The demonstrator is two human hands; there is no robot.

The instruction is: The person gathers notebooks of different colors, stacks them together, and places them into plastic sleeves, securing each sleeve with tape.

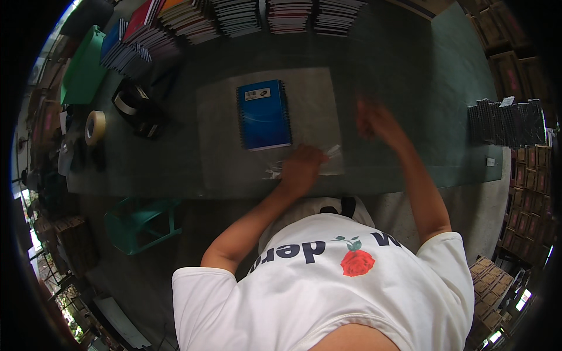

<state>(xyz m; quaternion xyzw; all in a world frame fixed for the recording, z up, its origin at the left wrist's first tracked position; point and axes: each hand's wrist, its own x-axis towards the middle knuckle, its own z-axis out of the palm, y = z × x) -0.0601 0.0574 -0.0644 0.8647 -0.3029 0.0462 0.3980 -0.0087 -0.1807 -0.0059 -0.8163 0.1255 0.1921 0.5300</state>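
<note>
A blue spiral notebook (265, 120) with a white label lies on a sheet of clear plastic film (319, 96) on the dark green table. It seems to be the top one of a small stack, with coil binding showing along both sides. My left hand (303, 168) is at the film's near edge, just below the notebook's lower right corner. Its fingers are bent closed on the film, which crinkles and shines beside them. My right hand (376, 121) hovers to the right of the film, smeared by motion, so its fingers cannot be read.
A black tape dispenser (136, 108) and a tape roll (95, 127) sit at the left. Several notebook stacks (237, 17) line the far edge, near a green tray (84, 67). A film-wrapped notebook stack (506, 123) stands at the right. A green stool (143, 225) is below the table.
</note>
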